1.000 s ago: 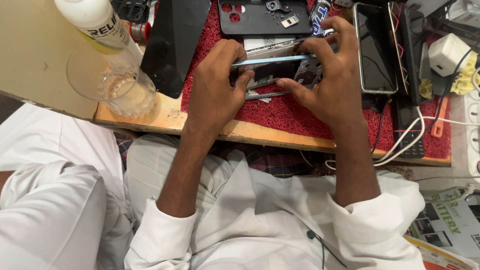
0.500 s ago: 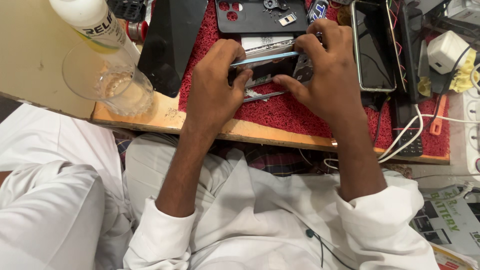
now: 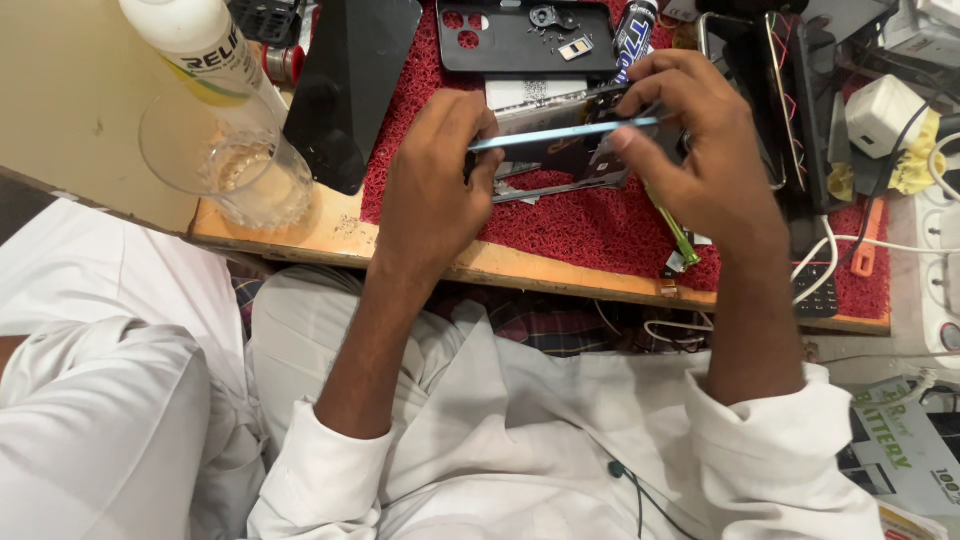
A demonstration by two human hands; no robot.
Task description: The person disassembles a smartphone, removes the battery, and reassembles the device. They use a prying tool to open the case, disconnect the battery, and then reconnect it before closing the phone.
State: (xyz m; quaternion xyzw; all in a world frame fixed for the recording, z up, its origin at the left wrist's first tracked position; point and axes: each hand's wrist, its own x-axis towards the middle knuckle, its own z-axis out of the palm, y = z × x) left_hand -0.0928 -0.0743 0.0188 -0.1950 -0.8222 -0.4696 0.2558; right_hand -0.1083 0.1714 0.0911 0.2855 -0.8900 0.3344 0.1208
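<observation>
Fingers of left hand (image 3: 432,190) and right hand (image 3: 705,150) pinch 1 opened phone (image 3: 565,148) edge-on.

Under your hands the phone frame (image 3: 565,140) looks like smooth metal with a glossy pale-blue edge. It sits over a rough, looped red mat (image 3: 570,225) that looks like coarse plastic fibre. The tabletop (image 3: 330,235) edge is bare, matt wood. Beside it stands a clear, shiny drinking glass (image 3: 225,160). The black back cover (image 3: 525,40) looks like matt plastic. Your sleeves (image 3: 320,470) are white woven cloth.
</observation>
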